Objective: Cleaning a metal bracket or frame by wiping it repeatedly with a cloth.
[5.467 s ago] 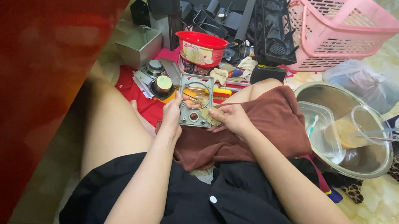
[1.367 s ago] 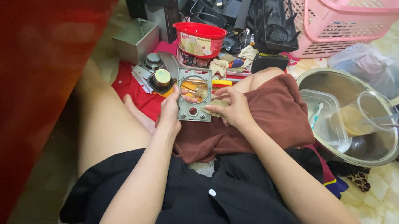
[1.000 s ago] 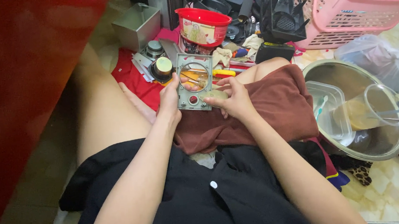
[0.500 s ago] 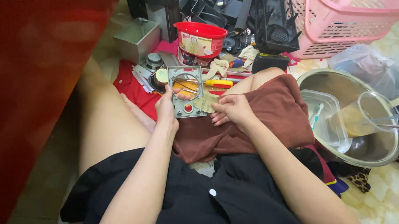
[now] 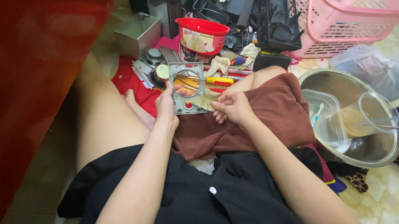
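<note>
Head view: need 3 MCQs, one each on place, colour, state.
1. Where is the grey square plate with the round hole?
A. in the steel bowl
B. in the left hand, above the brown cloth
C. in the pink basket

2. What colour is the tub behind the plate?
A. red
B. blue
C. white

3. What is the right hand doing?
A. resting flat and empty
B. pinching a small yellowish pad
C. gripping the screwdriver

B: left hand holds the grey plate above the brown cloth.
A: tub is red.
B: right hand pinches the pad.
</note>
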